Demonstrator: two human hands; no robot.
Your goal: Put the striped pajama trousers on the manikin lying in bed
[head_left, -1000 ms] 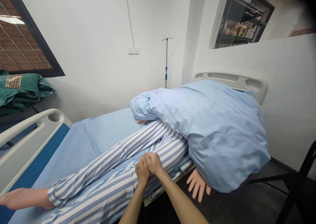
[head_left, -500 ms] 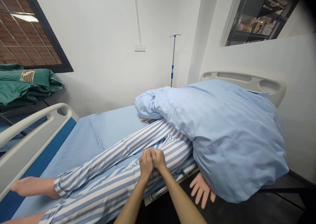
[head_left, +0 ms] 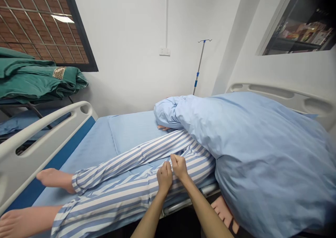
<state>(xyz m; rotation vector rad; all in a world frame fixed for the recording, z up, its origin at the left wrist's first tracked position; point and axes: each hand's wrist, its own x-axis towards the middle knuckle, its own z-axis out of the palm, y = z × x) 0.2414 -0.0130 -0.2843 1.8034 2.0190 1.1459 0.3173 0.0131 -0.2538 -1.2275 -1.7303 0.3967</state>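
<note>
A manikin with smooth, plastic-looking feet lies on the bed in blue-and-white striped trousers [head_left: 110,196]. Over its near thigh my left hand [head_left: 165,176] is closed in a fist, knuckles up. My right hand [head_left: 179,165] is also a fist, just right of the left one and slightly farther forward, with a small gap between them. The palms are hidden, so I cannot make out whether either fist holds anything or grips the cloth. A bunched light-blue quilt [head_left: 244,140] covers the upper body. The manikin's near hand [head_left: 223,211] hangs below the quilt beside the bed.
The bed has a footboard [head_left: 52,126] at left and a headboard [head_left: 283,91] at right. Under my forearms runs a metal side rail [head_left: 181,205]. A drip stand [head_left: 200,66] rises behind the bed. Folded green cloth [head_left: 39,78] lies beneath the barred window.
My fists, pressed together before, have come slightly apart, the right one shifting up and right of the left. My view has swung left, showing more of the near foot.
</note>
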